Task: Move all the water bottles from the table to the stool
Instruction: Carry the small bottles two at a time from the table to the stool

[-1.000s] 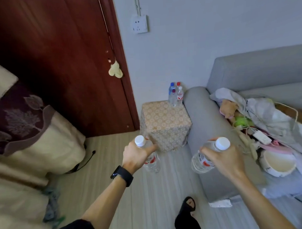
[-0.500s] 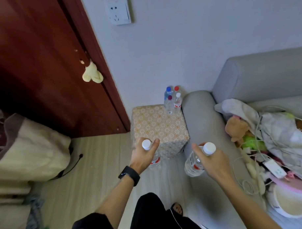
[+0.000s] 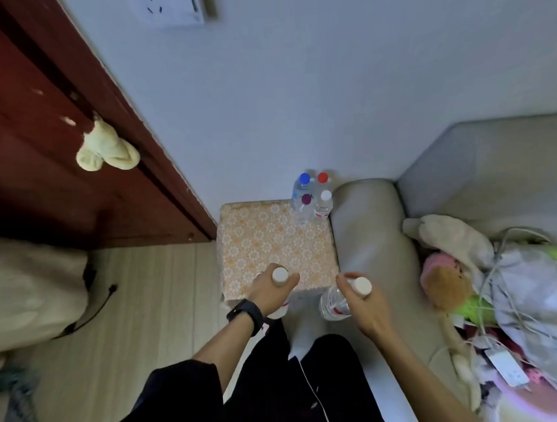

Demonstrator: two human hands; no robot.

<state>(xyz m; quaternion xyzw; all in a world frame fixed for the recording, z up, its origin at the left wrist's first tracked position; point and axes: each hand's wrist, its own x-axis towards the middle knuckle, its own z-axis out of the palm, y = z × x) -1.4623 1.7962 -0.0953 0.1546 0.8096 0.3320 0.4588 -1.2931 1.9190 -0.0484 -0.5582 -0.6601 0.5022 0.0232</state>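
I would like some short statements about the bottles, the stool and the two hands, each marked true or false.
1. Four bottles stand on the stool. True.
2. Those bottles stand at the stool's near left corner. False: they stand at its far right corner, beside the sofa.
3. Each hand holds a white-capped bottle. True: left hand, right hand.
4. The left wrist is bare. False: it wears a black watch.
5. All four caps on the stool are blue. False: blue, red, purple and white.

Patterned stool (image 3: 272, 242) w/ four bottles (image 3: 311, 200), back-right corner
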